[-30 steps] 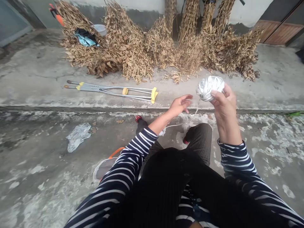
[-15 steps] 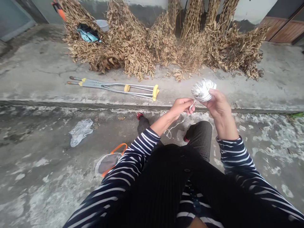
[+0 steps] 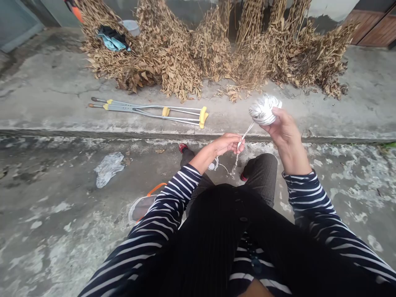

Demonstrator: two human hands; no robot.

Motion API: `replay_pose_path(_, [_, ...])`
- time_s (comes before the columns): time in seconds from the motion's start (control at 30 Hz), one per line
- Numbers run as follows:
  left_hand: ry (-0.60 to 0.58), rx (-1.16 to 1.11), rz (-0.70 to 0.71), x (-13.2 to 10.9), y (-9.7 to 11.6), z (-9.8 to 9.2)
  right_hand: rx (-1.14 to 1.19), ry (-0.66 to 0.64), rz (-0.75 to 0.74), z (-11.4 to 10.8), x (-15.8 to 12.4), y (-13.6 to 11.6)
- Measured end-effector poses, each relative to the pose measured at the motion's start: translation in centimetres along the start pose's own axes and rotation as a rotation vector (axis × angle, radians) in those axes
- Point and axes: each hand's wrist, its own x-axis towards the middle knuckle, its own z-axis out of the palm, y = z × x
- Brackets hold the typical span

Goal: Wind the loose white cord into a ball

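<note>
My right hand (image 3: 286, 130) grips a ball of white string (image 3: 264, 109) with dark flecks, holding it up over the edge of the concrete step. Lower and to the left, my left hand (image 3: 228, 144) pinches the string (image 3: 246, 133) that comes off the ball. The stretch between ball and fingers is taut and looks doubled. Below my left hand, a loose length of string (image 3: 235, 161) hangs down and curls between my legs. A small white round thing shows by that loose string; I cannot make out what it is.
A pair of crutches (image 3: 148, 112) with yellow pads lies on the concrete step. Dried plant bundles (image 3: 173, 57) lean along the wall, with dark and blue cloth (image 3: 113, 39) on them. A crumpled plastic bag (image 3: 108, 168) and an orange-handled bag (image 3: 142, 208) are on the ground at left.
My left hand has moved down and left, away from the ball, drawing out a longer taut stretch of string. My right hand still holds the ball in nearly the same place.
</note>
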Motion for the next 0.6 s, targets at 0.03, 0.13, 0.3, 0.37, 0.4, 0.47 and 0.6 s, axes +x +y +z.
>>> replay_pose_path(0.03, [0.018,0.007,-0.001,0.0,-0.1,-0.4,-0.004,-0.011,-0.016,0.3,0.0,-0.6])
replay_pose_path(0.13, [0.05,0.037,0.006,-0.3,-0.4,-1.3,-0.031,-0.042,-0.1,1.4,0.2,-3.3])
replay_pose_path(0.3, [0.086,0.123,0.006,-1.6,-0.1,-1.8,-0.037,0.039,-0.156,1.6,2.0,-7.0])
replay_pose_path(0.37, [0.125,0.194,0.021,-2.0,0.3,-2.1,-0.043,0.095,-0.143,1.2,2.9,-7.4])
replay_pose_path(0.4, [0.14,0.23,0.029,-2.1,0.5,-2.3,-0.046,0.117,-0.138,0.9,3.4,-7.4])
replay_pose_path(0.47, [0.161,0.285,0.04,-2.3,1.0,-2.8,-0.043,0.153,-0.142,0.3,4.3,-7.3])
replay_pose_path(0.6, [0.156,0.352,-0.026,-2.8,0.6,-4.1,-0.031,0.253,-0.226,-1.4,6.2,-8.2])
